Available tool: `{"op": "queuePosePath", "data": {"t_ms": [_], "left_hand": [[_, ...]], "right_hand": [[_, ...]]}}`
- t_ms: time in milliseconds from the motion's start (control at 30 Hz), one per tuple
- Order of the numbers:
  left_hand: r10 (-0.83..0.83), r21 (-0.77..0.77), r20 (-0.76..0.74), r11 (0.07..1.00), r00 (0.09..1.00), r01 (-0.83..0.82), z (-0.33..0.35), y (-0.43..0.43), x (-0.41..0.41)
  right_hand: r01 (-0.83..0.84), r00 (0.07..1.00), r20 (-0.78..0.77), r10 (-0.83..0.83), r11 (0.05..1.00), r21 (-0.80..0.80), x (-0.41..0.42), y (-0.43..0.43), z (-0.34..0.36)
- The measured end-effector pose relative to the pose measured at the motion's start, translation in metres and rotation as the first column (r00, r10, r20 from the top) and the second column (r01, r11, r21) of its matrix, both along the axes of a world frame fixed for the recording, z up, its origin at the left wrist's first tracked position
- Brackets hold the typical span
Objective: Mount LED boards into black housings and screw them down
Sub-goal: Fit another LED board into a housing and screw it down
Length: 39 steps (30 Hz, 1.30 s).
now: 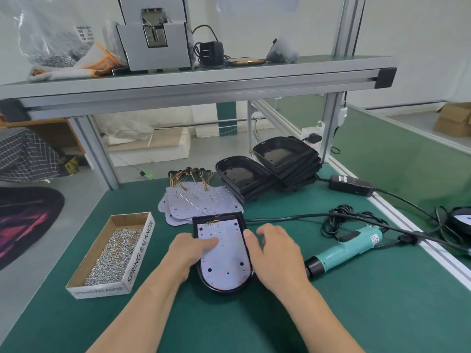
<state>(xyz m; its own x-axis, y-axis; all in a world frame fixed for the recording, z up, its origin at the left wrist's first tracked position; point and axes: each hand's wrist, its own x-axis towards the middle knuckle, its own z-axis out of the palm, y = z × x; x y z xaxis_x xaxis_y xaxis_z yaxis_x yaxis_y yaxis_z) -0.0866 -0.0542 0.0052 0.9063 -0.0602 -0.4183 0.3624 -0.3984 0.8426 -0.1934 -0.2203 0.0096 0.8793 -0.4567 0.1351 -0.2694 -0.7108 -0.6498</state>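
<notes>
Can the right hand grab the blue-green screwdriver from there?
Probably yes. The electric screwdriver lies just to the right of the right hand, with nothing lying between them, so a short sideways reach should do.

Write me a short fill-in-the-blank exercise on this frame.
The LED board lies inside a ____ housing.
The cardboard box left of it holds loose ____.
The teal screwdriver lies to the housing's ____.
Missing words: black, screws, right.

screw box [112, 253] left, screwdriver [346, 248] right
</notes>
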Motion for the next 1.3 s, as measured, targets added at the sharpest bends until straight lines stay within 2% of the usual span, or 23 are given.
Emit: {"op": "queuePosePath", "data": {"t_ms": [100, 200, 300, 400, 500, 567, 700, 867, 933, 967, 1033, 1100, 1167, 1200, 1233, 1300], "left_hand": [[0.014, -0.005, -0.008, 1.000, 1.000, -0.014, -0.004, 0.000, 0.002], [0.015, -0.025, -0.014, 1.000, 1.000, -0.016, -0.006, 0.000, 0.003], [0.019, -0.029, -0.021, 0.999, 1.000, -0.020, -0.007, 0.001, 0.004], [0.015, -0.031, -0.020, 0.999, 1.000, -0.015, -0.008, 0.001, 0.004], [0.011, -0.027, -0.026, 1.000, 1.000, -0.012, -0.007, 0.002, 0.004], [0.008, -0.014, -0.029, 1.000, 1.000, -0.008, -0.007, 0.001, 0.005], [-0.002, -0.003, -0.032, 1.000, 0.999, 0.002, -0.007, 0.002, 0.006], [-0.010, 0.013, -0.032, 1.000, 0.999, 0.011, -0.007, 0.002, 0.007], [-0.022, 0.011, -0.037, 1.000, 0.999, 0.023, -0.007, 0.002, 0.007], [-0.032, 0.014, -0.042, 0.999, 0.999, 0.033, -0.007, 0.003, 0.007], [-0.056, 0.018, -0.059, 0.998, 0.997, 0.057, -0.005, 0.003, 0.007], [-0.079, 0.025, -0.077, 0.996, 0.994, 0.082, -0.002, 0.004, 0.007], [-0.112, 0.024, -0.089, 0.993, 0.990, 0.114, 0.000, 0.005, 0.006], [-0.136, 0.018, -0.094, 0.990, 0.986, 0.138, 0.001, 0.006, 0.006], [-0.162, 0.015, -0.099, 0.986, 0.982, 0.164, 0.002, 0.006, 0.005], [-0.195, 0.017, -0.101, 0.980, 0.976, 0.198, 0.002, 0.006, 0.004]], "right_hand": [[0.168, 0.985, 0.050, -0.165, 0.983, -0.072, -0.024, -0.037, 0.012], [0.273, 0.955, -0.093, -0.282, 0.956, -0.105, -0.042, -0.083, 0.017], [0.196, 0.900, -0.366, -0.234, 0.971, -0.138, -0.054, -0.112, 0.011], [0.162, 0.881, -0.435, -0.186, 0.983, -0.091, -0.053, -0.116, 0.005], [0.187, 0.893, -0.389, -0.228, 0.972, -0.142, -0.049, -0.110, -0.001], [0.257, 0.910, -0.303, -0.282, 0.959, -0.119, -0.052, -0.103, -0.005], [0.334, 0.942, -0.059, -0.330, 0.935, 0.121, -0.067, -0.089, -0.009], [0.261, 0.953, 0.071, -0.296, 0.915, 0.309, -0.081, -0.090, -0.006], [0.255, 0.925, 0.120, -0.359, 0.825, 0.505, -0.081, -0.087, -0.002], [0.227, 0.904, 0.140, -0.405, 0.731, 0.643, -0.078, -0.087, -0.001], [0.086, 0.868, 0.169, -0.467, 0.476, 0.875, -0.073, -0.087, 0.001], [-0.132, 0.863, 0.220, -0.454, 0.217, 0.967, -0.067, -0.086, 0.004], [-0.260, 0.864, 0.241, -0.442, 0.018, 0.965, -0.062, -0.083, 0.005], [-0.292, 0.855, 0.248, -0.456, -0.028, 0.956, -0.059, -0.081, 0.006], [-0.303, 0.847, 0.253, -0.468, -0.033, 0.952, -0.056, -0.080, 0.008], [-0.327, 0.845, 0.294, -0.446, 0.003, 0.945, -0.049, -0.079, 0.013]]}}
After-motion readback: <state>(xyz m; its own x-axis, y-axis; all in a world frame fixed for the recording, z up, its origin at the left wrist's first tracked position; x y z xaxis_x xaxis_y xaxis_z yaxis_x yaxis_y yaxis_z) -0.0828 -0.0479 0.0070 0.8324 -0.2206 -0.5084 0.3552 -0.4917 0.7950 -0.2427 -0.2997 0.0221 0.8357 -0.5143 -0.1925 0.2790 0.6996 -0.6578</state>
